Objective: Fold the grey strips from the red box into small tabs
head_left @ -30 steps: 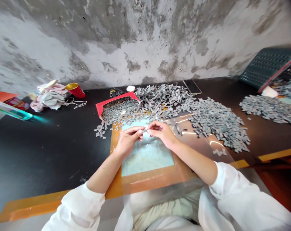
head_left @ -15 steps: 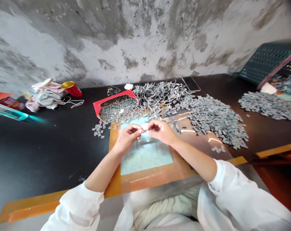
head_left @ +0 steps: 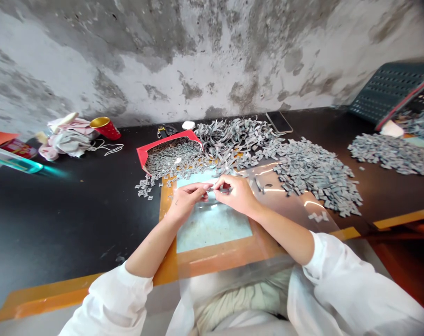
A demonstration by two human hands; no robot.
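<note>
My left hand [head_left: 187, 201] and my right hand [head_left: 237, 193] meet over a pale blue sheet [head_left: 212, 228], fingertips nearly touching. Both are pinched around a small grey strip [head_left: 224, 190], mostly hidden by the fingers. Behind my left hand, a red-edged box [head_left: 168, 140] lies with small metal-grey buckles [head_left: 173, 156] spilling from it. Loose grey strips [head_left: 238, 137] are heaped behind my right hand. To the right spreads a pile of short folded grey pieces [head_left: 317, 172].
A phone [head_left: 279, 122] lies by the wall. At the left are a red cup [head_left: 106, 128], crumpled cloth [head_left: 71, 140] and a teal clear object [head_left: 16, 159]. A dark basket [head_left: 383, 91] and another grey pile [head_left: 390, 151] stand right. Orange tape [head_left: 51, 294] lines the front edge.
The fingers of both hands have shifted slightly around the small piece; my left fingers lie straighter and more of a grey strip shows under my right fingers.
</note>
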